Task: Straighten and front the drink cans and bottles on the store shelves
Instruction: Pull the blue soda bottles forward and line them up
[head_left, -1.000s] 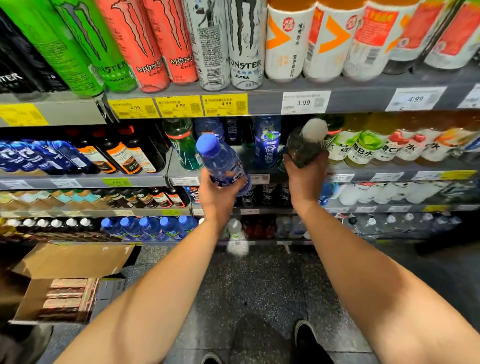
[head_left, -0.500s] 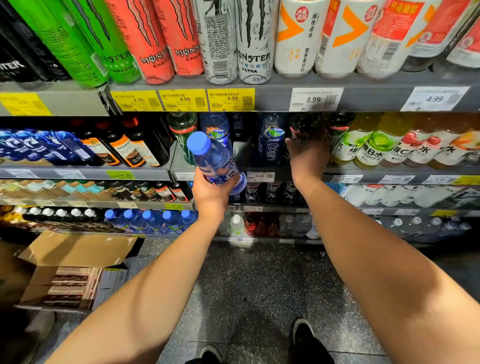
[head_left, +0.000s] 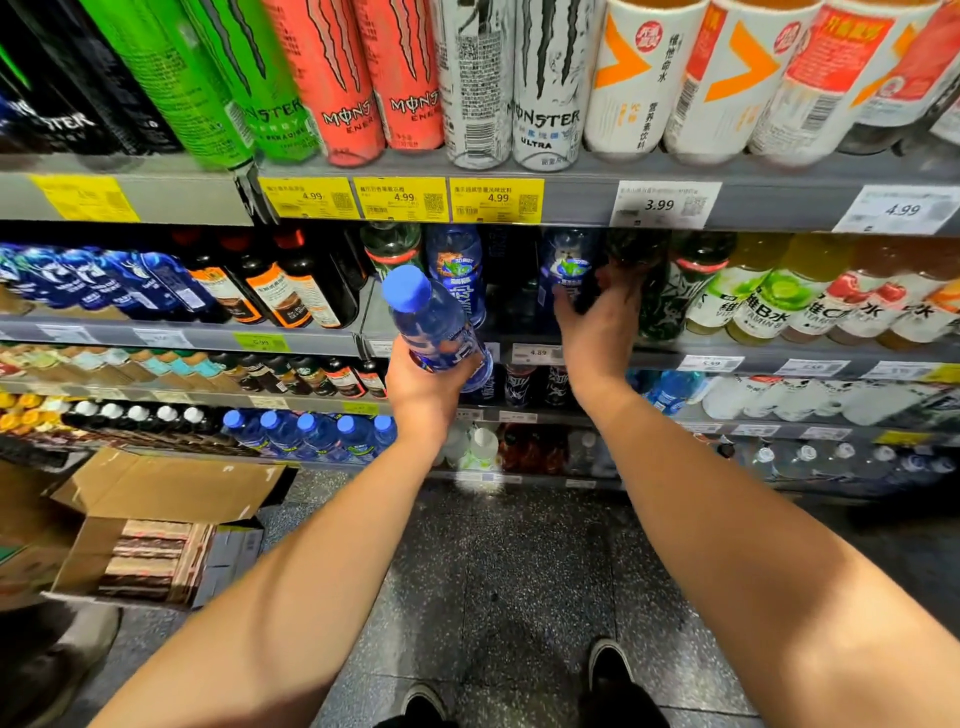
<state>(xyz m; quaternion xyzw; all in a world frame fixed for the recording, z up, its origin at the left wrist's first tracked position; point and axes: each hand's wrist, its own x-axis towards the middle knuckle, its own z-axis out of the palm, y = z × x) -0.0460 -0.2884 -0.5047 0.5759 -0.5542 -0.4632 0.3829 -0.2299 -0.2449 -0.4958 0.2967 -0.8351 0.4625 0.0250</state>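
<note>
Nearest, at 6 o'clock, two dark shoes (head_left: 608, 670) stand on the speckled floor (head_left: 498, 571). At 8 o'clock an open cardboard box (head_left: 156, 525) holds brown packs. Both bare forearms reach up toward centre. The left hand (head_left: 423, 387) grips a blue-capped bottle (head_left: 439, 325) round its lower body, tilted with the cap toward 11 o'clock, in front of the middle shelf (head_left: 311, 340). The right hand (head_left: 597, 317), at 1 o'clock of the left, has its fingers curled round a dark bottle (head_left: 631, 254) standing on that shelf, just beside a blue bottle (head_left: 569, 265). Right of it, bottles labelled "VITAMIN B" (head_left: 763, 301) stand in a row; a tag under the hand reads "4.89". Farther up, at 12 o'clock, the top shelf's yellow price tags (head_left: 402, 200) read "4.99" and a white tag (head_left: 665, 205) "3.99". Above stand green, red and white Monster cans (head_left: 545, 88), one marked "ULTRA", one turned barcode-out.
</note>
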